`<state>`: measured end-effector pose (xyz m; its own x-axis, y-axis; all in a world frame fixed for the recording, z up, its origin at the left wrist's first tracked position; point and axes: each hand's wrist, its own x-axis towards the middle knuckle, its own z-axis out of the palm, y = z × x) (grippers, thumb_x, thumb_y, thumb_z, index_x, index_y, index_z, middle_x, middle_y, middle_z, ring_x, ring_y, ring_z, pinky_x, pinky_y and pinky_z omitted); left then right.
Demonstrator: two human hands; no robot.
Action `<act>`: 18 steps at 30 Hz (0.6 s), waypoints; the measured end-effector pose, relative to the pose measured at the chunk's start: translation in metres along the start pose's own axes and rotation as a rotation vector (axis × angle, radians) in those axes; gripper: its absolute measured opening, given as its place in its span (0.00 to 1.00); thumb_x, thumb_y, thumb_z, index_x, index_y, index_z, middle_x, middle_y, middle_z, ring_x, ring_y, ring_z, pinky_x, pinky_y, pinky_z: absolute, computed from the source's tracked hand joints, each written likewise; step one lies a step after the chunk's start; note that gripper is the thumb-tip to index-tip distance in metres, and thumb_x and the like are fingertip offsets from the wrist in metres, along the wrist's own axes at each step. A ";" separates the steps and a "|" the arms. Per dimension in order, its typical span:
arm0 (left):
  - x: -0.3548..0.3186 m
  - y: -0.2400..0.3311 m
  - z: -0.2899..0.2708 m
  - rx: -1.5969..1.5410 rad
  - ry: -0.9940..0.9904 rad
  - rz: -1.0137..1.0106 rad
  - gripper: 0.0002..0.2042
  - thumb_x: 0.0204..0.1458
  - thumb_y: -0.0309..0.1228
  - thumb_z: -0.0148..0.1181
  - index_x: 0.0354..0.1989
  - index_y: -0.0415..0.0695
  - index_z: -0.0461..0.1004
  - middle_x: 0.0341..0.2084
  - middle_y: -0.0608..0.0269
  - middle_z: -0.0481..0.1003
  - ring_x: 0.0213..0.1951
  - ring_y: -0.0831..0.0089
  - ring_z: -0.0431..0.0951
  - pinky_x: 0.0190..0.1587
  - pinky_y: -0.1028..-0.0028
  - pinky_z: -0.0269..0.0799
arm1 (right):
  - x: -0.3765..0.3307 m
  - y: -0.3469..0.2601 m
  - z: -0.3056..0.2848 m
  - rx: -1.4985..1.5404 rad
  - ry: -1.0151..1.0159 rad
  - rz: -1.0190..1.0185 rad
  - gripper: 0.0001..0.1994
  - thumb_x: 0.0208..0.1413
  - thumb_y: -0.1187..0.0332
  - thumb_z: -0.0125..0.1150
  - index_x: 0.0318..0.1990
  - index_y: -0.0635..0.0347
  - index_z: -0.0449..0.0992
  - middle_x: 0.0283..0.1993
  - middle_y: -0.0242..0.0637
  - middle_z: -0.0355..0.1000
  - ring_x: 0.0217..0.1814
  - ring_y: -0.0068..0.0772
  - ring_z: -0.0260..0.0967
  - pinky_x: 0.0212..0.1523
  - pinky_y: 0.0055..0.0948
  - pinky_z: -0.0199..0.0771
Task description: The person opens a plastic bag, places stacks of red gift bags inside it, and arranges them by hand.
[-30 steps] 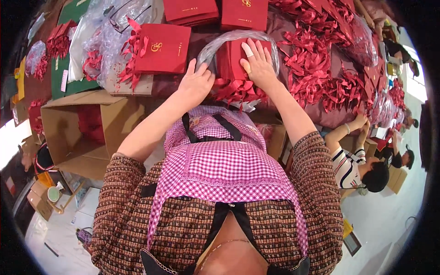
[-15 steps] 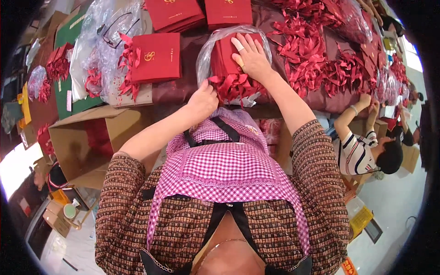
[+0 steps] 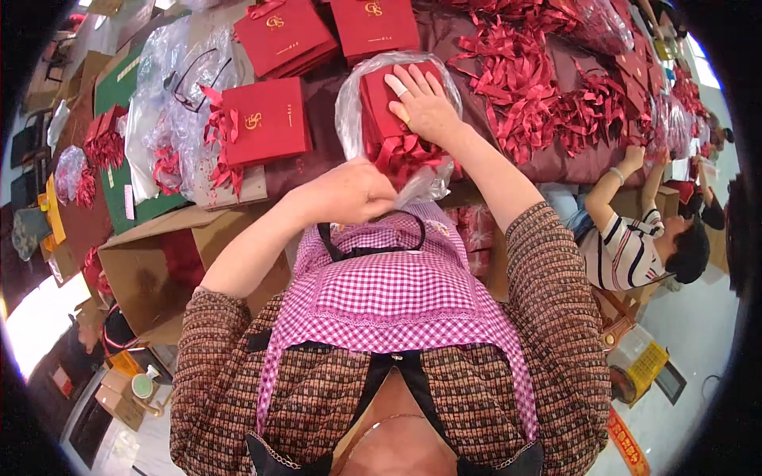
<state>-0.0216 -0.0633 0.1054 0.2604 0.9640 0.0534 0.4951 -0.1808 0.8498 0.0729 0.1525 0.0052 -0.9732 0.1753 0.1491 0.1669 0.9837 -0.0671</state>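
Note:
A stack of red gift bags (image 3: pixel 377 99) with red ribbon handles (image 3: pixel 405 156) lies in a clear plastic bag (image 3: pixel 349 119) at the near table edge. Flat on top of the stack rests my right hand (image 3: pixel 426 107), its fingers stretched out, with pale tape round a finger and the thumb. My left hand (image 3: pixel 349 193) is closed at the near left corner of the plastic, which runs out from its fingertips below the ribbons. The exact fingertip hold is partly hidden.
Another red stack (image 3: pixel 266 120) lies to the left, and two more lie behind. Eyeglasses (image 3: pixel 194 79) rest on plastic wrap. Piled red ribbons (image 3: pixel 516 95) cover the table's right. An open cardboard box (image 3: pixel 151 278) stands below left; a co-worker in a striped shirt (image 3: pixel 627 250) sits right.
My left hand has moved toward me from the ribbons, drawing the plastic's near edge along. My right hand stays pressed on the stack. The view has shifted slightly.

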 end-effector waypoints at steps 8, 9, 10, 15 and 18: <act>0.067 -0.021 0.000 0.316 0.564 -0.080 0.17 0.53 0.25 0.51 0.52 0.32 0.66 0.50 0.42 0.69 0.54 0.49 0.68 0.56 0.60 0.64 | 0.001 -0.005 -0.006 -0.005 -0.013 -0.038 0.28 0.58 0.54 0.45 0.65 0.51 0.58 0.70 0.41 0.51 0.73 0.46 0.44 0.70 0.48 0.40; 0.078 -0.039 0.008 0.395 0.608 -0.115 0.21 0.51 0.25 0.51 0.54 0.31 0.62 0.53 0.39 0.66 0.56 0.47 0.65 0.58 0.58 0.60 | -0.001 -0.003 -0.004 -0.044 -0.006 -0.073 0.28 0.56 0.56 0.46 0.65 0.53 0.59 0.70 0.42 0.51 0.73 0.48 0.42 0.70 0.49 0.39; 0.086 -0.056 0.016 0.471 0.649 -0.148 0.24 0.50 0.26 0.50 0.56 0.29 0.59 0.55 0.36 0.62 0.59 0.45 0.62 0.60 0.57 0.57 | -0.003 -0.002 -0.003 -0.102 -0.026 -0.073 0.29 0.56 0.57 0.45 0.65 0.54 0.58 0.70 0.42 0.50 0.73 0.49 0.42 0.70 0.49 0.39; 0.081 -0.094 0.037 0.336 0.722 -0.162 0.34 0.50 0.28 0.56 0.64 0.30 0.47 0.62 0.35 0.53 0.64 0.44 0.54 0.64 0.56 0.51 | -0.001 -0.001 -0.004 0.314 0.016 0.070 0.29 0.53 0.66 0.50 0.65 0.59 0.57 0.70 0.44 0.49 0.74 0.49 0.41 0.70 0.46 0.39; 0.086 -0.086 0.041 0.481 0.638 -0.220 0.37 0.48 0.31 0.60 0.64 0.30 0.46 0.63 0.36 0.53 0.65 0.46 0.54 0.65 0.56 0.50 | -0.002 0.019 -0.006 0.768 0.067 0.208 0.26 0.55 0.75 0.50 0.64 0.59 0.59 0.67 0.47 0.56 0.72 0.44 0.47 0.70 0.38 0.45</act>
<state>-0.0078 0.0270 0.0158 -0.3324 0.8862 0.3226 0.8182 0.1008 0.5660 0.0789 0.1710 0.0093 -0.9184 0.3783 0.1160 0.1648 0.6321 -0.7572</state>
